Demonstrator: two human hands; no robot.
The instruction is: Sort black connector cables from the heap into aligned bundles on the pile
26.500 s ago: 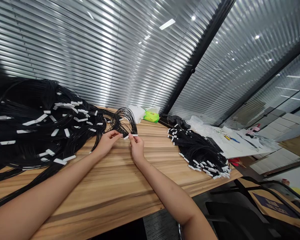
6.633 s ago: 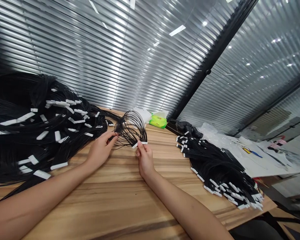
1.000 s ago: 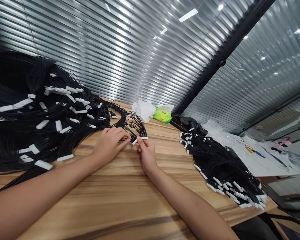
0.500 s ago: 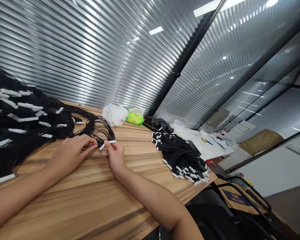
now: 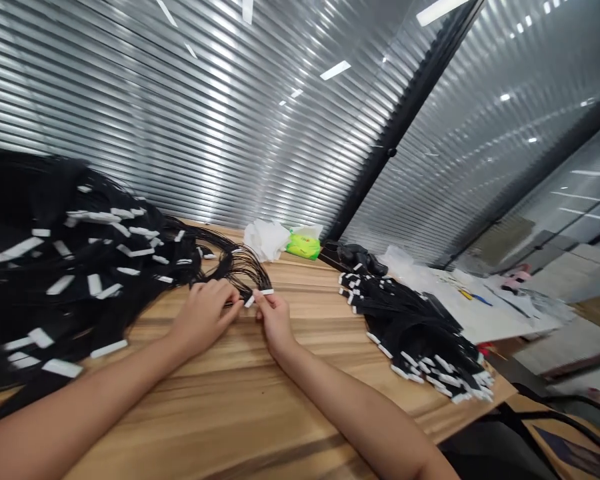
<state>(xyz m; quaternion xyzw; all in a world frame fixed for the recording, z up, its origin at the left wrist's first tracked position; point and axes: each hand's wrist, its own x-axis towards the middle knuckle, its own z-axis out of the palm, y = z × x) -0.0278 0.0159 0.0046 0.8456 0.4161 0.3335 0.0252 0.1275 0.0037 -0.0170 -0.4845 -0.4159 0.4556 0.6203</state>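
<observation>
The person's left hand point(image 5: 203, 317) and right hand point(image 5: 275, 323) are close together, low over the desk, with only a small gap between the fingertips. The left hand is closed around a bunch of thin black wires point(image 5: 243, 270), near their ends. These wires rise from the hand in a loose arch and run back to the left. The right hand pinches a flat white connector point(image 5: 260, 292) between thumb and fingers, and this connector sits at the end of the same bunch, as far as can be seen.

Both hands are above the middle of the long wooden desk point(image 5: 230, 413), which has a light striped grain. To the left, a big heap of black wires with many white connectors point(image 5: 80, 267) covers the left end of the desk and goes past the picture edge. To the right, near the far edge, lies a smaller bundle of black wires point(image 5: 410, 333), with its white connectors gathered at the end near the desk corner.

On the far edge stand a crumpled white tissue point(image 5: 265, 240) and a bright green packet point(image 5: 304, 245). Beside them are a dark lumpy object point(image 5: 355, 255), clear plastic film point(image 5: 405, 259) and white paper sheets point(image 5: 480, 307). Behind the desk is a glass wall with metal blinds point(image 5: 180, 120).
</observation>
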